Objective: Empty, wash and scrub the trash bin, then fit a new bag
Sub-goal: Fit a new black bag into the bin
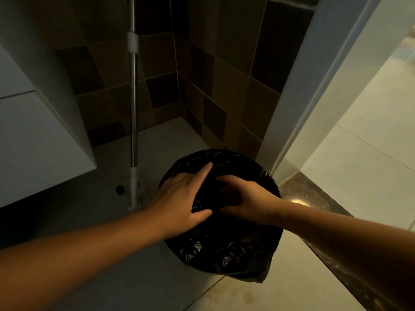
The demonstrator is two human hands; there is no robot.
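A trash bin covered by a crinkled black plastic bag (224, 250) stands on the floor in a dim tiled corner; the bag hides the bin itself. My left hand (179, 198) lies on the top of the bag at its left side, fingers straight and spread, thumb toward me. My right hand (244, 198) is over the bag's middle with its fingers curled down into the dark opening; whether they pinch the plastic cannot be told in the shadow.
A metal mop handle (133, 108) stands upright just left of the bin. A white cabinet (33, 131) overhangs the floor at the left. A door frame (303, 97) and a dark threshold strip (314, 194) lie to the right, with a bright tiled floor beyond.
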